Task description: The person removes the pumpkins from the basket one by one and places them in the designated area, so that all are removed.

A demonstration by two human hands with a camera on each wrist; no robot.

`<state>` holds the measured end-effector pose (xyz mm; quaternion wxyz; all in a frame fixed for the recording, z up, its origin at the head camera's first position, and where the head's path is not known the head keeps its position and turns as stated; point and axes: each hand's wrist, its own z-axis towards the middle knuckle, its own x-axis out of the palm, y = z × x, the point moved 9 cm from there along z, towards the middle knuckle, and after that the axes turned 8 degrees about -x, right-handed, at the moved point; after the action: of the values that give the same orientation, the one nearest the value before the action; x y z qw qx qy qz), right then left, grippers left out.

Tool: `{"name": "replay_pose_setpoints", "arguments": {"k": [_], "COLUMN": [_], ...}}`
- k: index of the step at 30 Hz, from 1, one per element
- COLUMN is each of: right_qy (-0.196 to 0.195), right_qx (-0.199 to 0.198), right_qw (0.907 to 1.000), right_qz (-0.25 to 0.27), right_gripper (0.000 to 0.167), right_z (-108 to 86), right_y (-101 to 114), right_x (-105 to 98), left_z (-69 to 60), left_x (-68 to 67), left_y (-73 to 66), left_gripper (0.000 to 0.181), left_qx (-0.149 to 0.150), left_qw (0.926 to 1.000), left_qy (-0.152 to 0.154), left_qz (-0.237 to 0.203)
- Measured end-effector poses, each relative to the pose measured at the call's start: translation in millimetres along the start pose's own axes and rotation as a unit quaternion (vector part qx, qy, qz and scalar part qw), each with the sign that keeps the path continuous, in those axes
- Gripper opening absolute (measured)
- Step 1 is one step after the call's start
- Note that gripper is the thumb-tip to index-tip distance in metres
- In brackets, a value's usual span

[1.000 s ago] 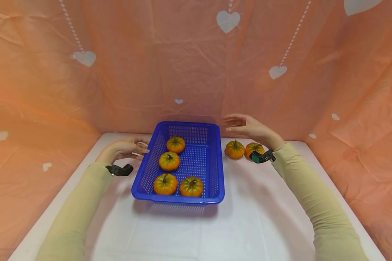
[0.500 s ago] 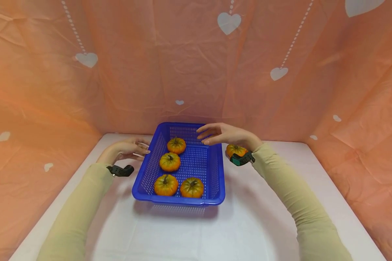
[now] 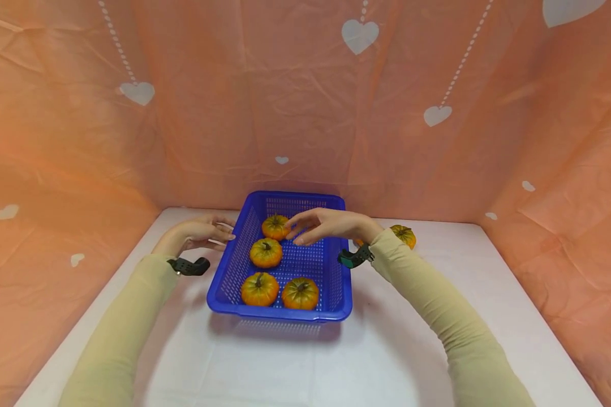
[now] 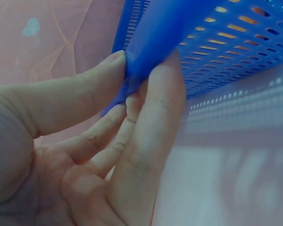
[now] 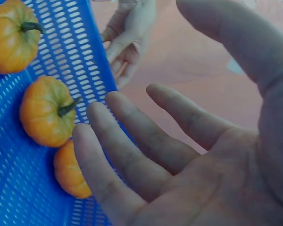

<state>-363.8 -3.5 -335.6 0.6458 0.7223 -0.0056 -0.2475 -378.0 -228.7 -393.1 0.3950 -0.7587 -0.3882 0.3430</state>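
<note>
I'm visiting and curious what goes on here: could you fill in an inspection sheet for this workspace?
Surface: white table.
Job's things: blue basket holding four pumpkins; two more, partly hidden by the right arm, on the table to the basket's right.
Clutter: nothing seen.
Hands: left hand pinches the basket's left rim; right hand is over the basket, fingers apart, holding nothing.
Cables: nothing seen.
Surroundings: orange drapes with pale hearts behind and at both sides.

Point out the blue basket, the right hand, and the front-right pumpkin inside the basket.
Blue basket (image 3: pixel 280 314): head view, middle of its near rim.
Right hand (image 3: pixel 331 224): head view, middle of the hand.
Front-right pumpkin (image 3: pixel 300 296): head view, its body just below the stem.
</note>
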Motion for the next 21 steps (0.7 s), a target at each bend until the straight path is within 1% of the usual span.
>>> {"name": "replay_pose_setpoints", "arguments": {"k": [4,7,11,16,21], "right_qy": [0.011,0.022,0.042,0.065,0.079], "right_qx": [0.01,0.023,0.044,0.072,0.101], "right_qw": [0.9999,0.9995,0.9981,0.9952,0.9914], "right_qz": [-0.001,0.008,0.002,-0.016,-0.026], "right_gripper": [0.049,0.049,0.051,0.051,0.049], "right_z": [8.0,12.0,15.2,18.8,20.7], "right_y": [-8,-16,-24,-34,-44], "right_x": [10,18,28,38,45], "left_z": [-0.7,-0.6,-0.4,-0.3,0.1], "left_x": [0.2,0.5,1.1,2.6,3.0], "left_y": [-2.2,-2.8,-2.1,-1.6,-1.3], "left_gripper": [0.052,0.05,0.049,0.048,0.048], "left_qx": [0.003,0.0,-0.002,-0.001,0.0], "left_qw": [1.0,1.0,1.0,0.9999,0.9999], "left_qy": [0.003,0.002,0.004,0.013,0.013], "left_qz": [0.003,0.003,0.004,0.0,0.001]}}
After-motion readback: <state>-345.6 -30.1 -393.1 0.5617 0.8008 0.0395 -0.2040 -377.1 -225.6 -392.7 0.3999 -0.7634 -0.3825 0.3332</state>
